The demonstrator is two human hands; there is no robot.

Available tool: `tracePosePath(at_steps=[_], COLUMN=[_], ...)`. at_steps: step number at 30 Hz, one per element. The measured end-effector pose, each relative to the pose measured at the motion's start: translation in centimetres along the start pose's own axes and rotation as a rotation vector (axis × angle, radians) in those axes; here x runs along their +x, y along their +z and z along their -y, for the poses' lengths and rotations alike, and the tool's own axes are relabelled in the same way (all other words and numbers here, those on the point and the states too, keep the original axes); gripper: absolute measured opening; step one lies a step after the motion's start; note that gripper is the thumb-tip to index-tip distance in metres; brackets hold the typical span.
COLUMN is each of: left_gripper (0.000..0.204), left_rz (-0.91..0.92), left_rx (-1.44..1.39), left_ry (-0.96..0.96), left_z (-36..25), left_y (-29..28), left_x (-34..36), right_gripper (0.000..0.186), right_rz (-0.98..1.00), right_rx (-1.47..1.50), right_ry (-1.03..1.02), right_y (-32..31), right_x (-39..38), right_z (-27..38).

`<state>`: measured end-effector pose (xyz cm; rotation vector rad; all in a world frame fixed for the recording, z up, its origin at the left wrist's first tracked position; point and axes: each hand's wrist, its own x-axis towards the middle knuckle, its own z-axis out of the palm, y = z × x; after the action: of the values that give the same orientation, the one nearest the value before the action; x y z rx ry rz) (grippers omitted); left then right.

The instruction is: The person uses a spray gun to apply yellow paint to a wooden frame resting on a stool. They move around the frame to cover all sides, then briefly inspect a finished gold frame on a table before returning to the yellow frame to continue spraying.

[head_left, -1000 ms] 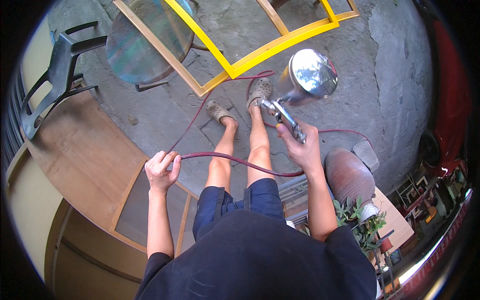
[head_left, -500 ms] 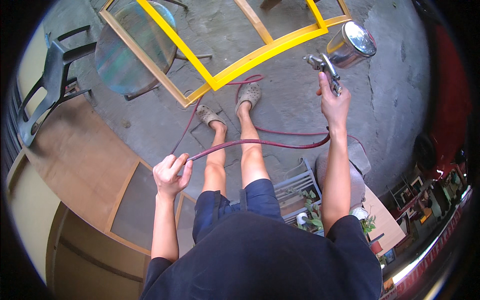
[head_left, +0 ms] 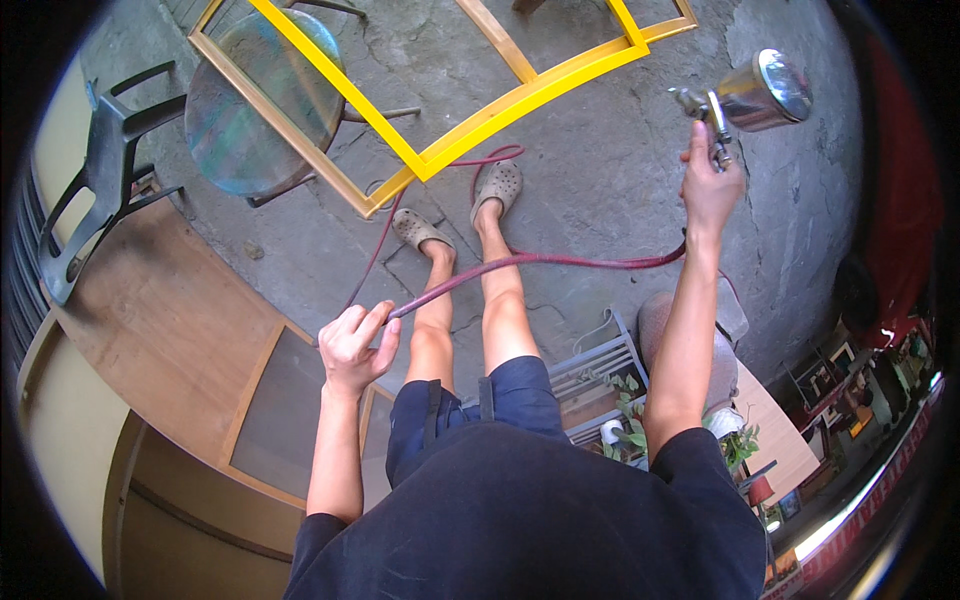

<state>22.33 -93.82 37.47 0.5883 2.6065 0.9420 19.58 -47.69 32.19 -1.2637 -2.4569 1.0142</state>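
The shiny spray gun [head_left: 716, 118] has swung out to the person's right, and that is the big change. One second ago it was close in front of the person, near the shoes. Now the right hand [head_left: 712, 185] holds it far out, with the arm nearly straight. Its fingers are curled snugly around the gun's handle, but I cannot tell if one is squeezing the trigger. The round metal paint cup [head_left: 768, 92] sticks out on the gun's far side, tipped over a bit. The gun's nose seems to face left, to the side where the wooden frame [head_left: 540, 93] is. The frame is part yellow and part bare wood, up ahead, with one end over the round table top [head_left: 262, 105]. The gun is past the frame's right end and does not touch it. I see no paint mist, so this looks to me like a little gap in the spraying. The left hand [head_left: 356, 345] is closed around the red hose [head_left: 540, 258], with its thumb near the fingers. The hose had a droopy dip before, and now it is pulled up and runs across to the right wrist. Where it joins the gun is hidden.
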Motion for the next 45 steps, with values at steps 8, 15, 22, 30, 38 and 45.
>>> tracePosePath(at_steps=[8, 15, 22, 30, 38, 45], left_gripper=[0.011, 0.005, 0.007, 0.010, 0.014, 0.012], left_rz=[-0.021, -0.045, -0.026, -0.006, 0.039, 0.028], left_rx=[0.094, 0.145, 0.194, 0.128, 0.039, 0.014], left_ry=[0.015, -0.004, -0.003, 0.018, 0.067, 0.008], left_z=[2.9, 5.5, 5.5, 3.2, 0.0, -0.5], left_y=[-2.7, -5.1, -5.3, -3.4, -0.7, -0.2], left_x=[-3.1, -5.9, -6.7, -4.8, -2.3, -1.4], right_gripper=[0.032, 0.024, 0.023, 0.034, 0.039, 0.037], right_rz=[0.320, 0.502, 0.627, 0.261, -0.029, -0.138], right_rx=[0.087, 0.183, 0.213, 0.195, 0.151, 0.228], right_ry=[0.023, -0.006, -0.090, 0.087, -0.003, -0.008], right_y=[1.5, 3.2, 3.0, 3.0, 1.3, -1.4], right_x=[-11.1, -19.7, -21.5, -11.3, -1.3, -0.4], right_z=[0.3, 1.9, 1.7, -2.4, -3.8, -1.4])
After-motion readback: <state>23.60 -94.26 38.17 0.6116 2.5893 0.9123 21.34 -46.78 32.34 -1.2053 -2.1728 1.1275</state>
